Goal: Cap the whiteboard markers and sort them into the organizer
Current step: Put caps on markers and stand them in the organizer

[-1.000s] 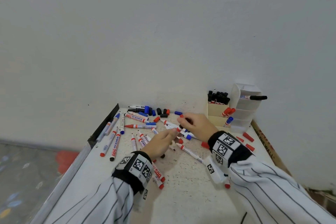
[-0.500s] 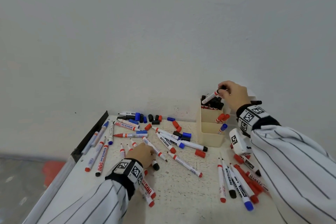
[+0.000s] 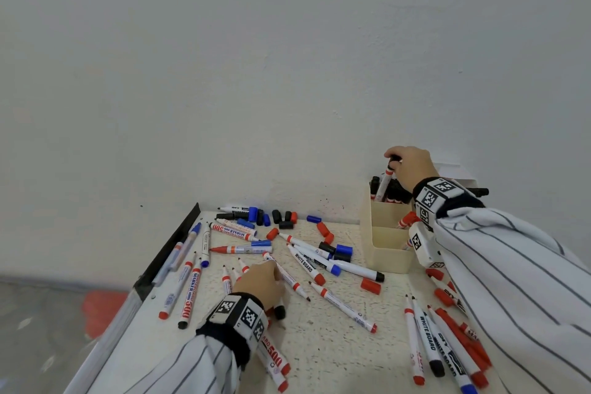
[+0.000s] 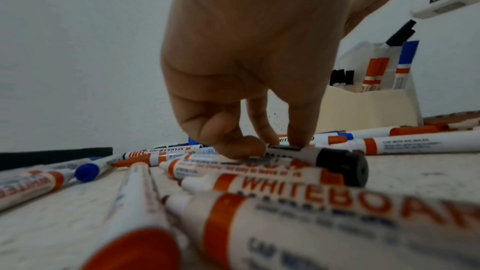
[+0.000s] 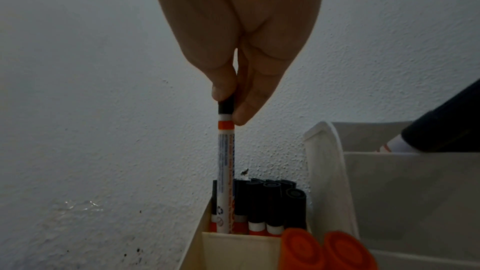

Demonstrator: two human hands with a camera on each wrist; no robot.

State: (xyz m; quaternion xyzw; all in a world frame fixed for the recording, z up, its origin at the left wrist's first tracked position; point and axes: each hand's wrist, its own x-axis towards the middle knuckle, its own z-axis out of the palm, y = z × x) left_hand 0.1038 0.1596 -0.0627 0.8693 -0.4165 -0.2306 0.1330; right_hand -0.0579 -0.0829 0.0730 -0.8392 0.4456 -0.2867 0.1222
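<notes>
Now we are lowering a black-capped marker point(image 5: 225, 163), pinched in our right hand point(image 3: 410, 166), into the organizer point(image 3: 388, 256); our left hand point(image 3: 260, 281) is pinching another marker point(image 4: 311, 156) on the surface, likely next.

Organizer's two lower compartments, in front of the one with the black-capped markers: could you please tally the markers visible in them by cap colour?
Red-capped white whiteboard markers: 2
Blue-capped white whiteboard marker: 1
Total: 3 visible
</notes>
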